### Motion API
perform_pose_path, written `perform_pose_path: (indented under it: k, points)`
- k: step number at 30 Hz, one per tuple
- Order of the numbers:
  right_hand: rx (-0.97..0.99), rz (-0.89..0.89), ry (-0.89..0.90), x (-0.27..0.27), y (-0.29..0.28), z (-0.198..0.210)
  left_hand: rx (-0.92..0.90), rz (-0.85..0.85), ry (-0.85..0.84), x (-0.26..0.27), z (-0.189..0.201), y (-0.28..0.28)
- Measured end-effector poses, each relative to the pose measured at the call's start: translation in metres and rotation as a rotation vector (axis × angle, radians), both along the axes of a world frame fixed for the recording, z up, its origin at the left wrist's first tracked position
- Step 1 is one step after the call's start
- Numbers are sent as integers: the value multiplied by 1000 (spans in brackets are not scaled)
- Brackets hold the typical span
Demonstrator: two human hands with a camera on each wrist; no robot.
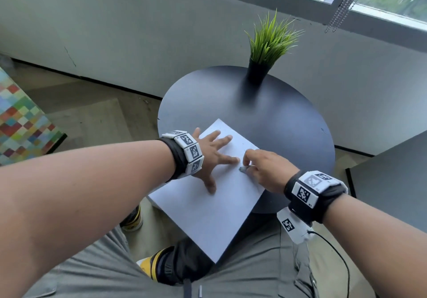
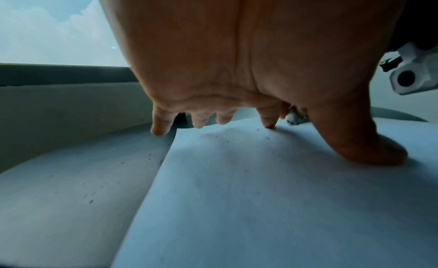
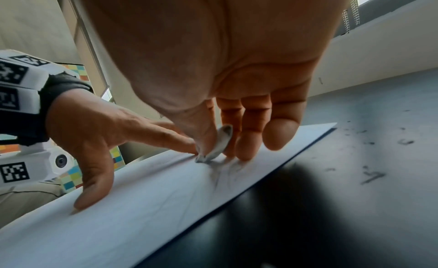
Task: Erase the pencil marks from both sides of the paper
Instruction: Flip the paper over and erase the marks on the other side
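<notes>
Erasing is being done on the upward face of the paper (image 1: 208,205), near its right edge. The eraser (image 3: 219,143) is being pinched between thumb and fingers (image 3: 246,133) of the right hand (image 1: 265,170), its grey, worn tip being pressed onto the sheet. The left hand (image 1: 212,157) is being kept flat on the sheet, fingers (image 2: 267,118) straight and splayed, thumb pressed down nearer the body.

Judgement on doing it well: strokes are best being kept short and directed away from the pinning hand, so the sheet is being pulled taut rather than buckled. Pressure is best being kept moderate; the paper is thin and a crease is likely if it is being pushed toward the left fingertips. Crumbs are being left on the sheet and desk (image 1: 277,117) and should be swept off before flipping, or they may smear.

The paper is a plain white sheet lying diagonally on the round dark desk, its near corner overhanging the edge above the lap. Faint grey pencil strokes (image 3: 220,174) are being seen just below the eraser tip in the right wrist view; elsewhere the face is looking mostly clean. The underside is not being shown, so its state cannot be told.
</notes>
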State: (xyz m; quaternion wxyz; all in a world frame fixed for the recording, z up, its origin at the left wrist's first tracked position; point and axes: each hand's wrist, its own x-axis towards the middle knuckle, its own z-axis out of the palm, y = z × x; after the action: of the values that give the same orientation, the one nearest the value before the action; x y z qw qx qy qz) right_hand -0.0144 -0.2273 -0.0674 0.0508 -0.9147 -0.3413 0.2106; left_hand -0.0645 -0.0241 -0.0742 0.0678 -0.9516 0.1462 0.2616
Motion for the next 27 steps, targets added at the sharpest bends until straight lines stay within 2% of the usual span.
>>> perform_pose_path:
  k: [4,6,10,13,15,18,19,22,23,27]
  points:
    - [-84,-75,33,7,-1,2,-1,7,-94,10,11,9]
    - [-66,-135,37,11,-2,-1,-40,29,-141,10,9,7]
    - [29,-201,63,14,6,-1,-88,134,-43,0,-8,0]
    - [59,-223,50,12,11,1,-78,126,-25,-3,-15,3]
    - [50,-126,77,-1,15,-1,-73,121,-19,-3,-15,3]
    - [-3,134,161,-28,22,1,-61,129,7,-2,-12,1]
    - [-1,132,148,-23,22,1,-57,129,11,-1,-11,1]
    - [47,-82,66,5,17,2,-38,119,11,0,-10,-1]
    - [61,-94,42,5,16,1,-29,117,15,0,-10,-2]
    - [37,152,148,-31,19,-3,-19,129,29,-1,-7,-4]
